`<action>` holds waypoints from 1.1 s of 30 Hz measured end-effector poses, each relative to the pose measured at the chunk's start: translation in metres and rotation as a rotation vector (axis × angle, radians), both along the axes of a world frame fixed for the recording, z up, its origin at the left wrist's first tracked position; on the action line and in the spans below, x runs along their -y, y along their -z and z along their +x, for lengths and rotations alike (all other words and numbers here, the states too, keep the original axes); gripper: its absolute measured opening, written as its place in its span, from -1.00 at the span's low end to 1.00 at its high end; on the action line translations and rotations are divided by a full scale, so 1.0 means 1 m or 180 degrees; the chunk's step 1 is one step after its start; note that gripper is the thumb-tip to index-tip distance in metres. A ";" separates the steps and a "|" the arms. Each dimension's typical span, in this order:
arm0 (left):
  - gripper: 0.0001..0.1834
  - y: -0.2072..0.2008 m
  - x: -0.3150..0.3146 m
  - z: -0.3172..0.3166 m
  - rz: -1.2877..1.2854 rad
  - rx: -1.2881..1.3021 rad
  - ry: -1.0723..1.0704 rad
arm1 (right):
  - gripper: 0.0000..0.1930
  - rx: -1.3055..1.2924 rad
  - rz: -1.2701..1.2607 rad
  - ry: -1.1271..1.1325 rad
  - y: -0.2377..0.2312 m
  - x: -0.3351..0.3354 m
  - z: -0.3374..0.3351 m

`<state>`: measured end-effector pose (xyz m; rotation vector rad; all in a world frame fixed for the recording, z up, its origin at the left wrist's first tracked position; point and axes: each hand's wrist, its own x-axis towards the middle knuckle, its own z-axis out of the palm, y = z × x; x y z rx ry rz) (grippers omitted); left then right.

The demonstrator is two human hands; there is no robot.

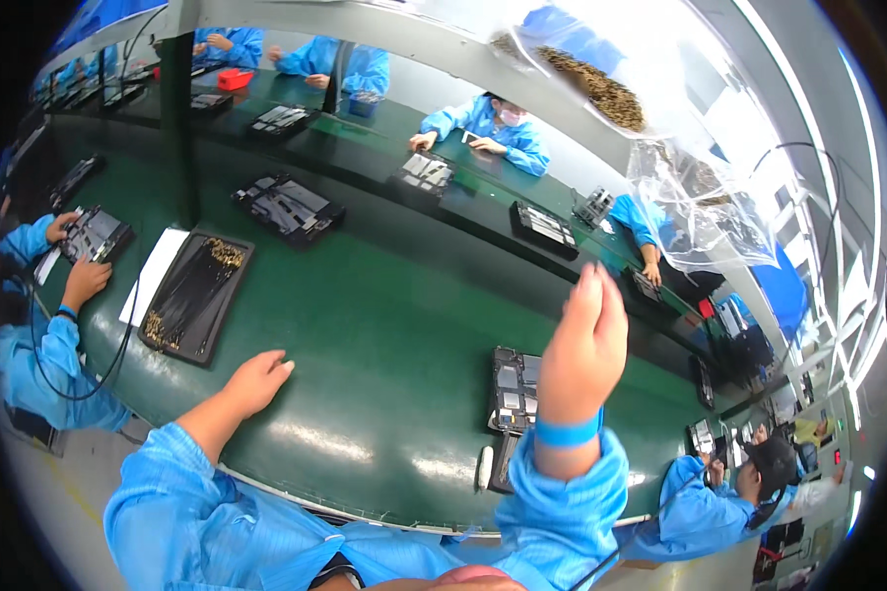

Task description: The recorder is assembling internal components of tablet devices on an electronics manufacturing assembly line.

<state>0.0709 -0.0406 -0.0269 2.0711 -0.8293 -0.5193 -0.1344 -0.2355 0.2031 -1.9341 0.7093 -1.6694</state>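
Observation:
My left hand (256,384) lies low over the green table, thumb and index finger a little apart, with nothing visible between them. Beside it on the left is a dark tray (185,320) full of thin black cables with gold-coloured ends. My right hand (583,345), a blue band round its wrist, is raised above the table. Its fingers are stretched out and close together, and I see nothing in them. Just left of that wrist lies an opened tablet-like device (511,389) with its inner parts showing, partly hidden by the hand.
A white stick-like object (485,468) and a dark flat piece (503,463) sit near the front edge. Further off lies another opened device (288,209). A co-worker's hands (87,281) work at the left. A clear plastic bag (695,212) hangs at the upper right.

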 end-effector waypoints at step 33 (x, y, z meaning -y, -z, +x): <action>-0.48 -0.150 0.118 0.006 -0.2866 -0.4840 0.0847 | -0.82 -0.0403 -0.3490 -0.0376 -0.076 -0.045 0.073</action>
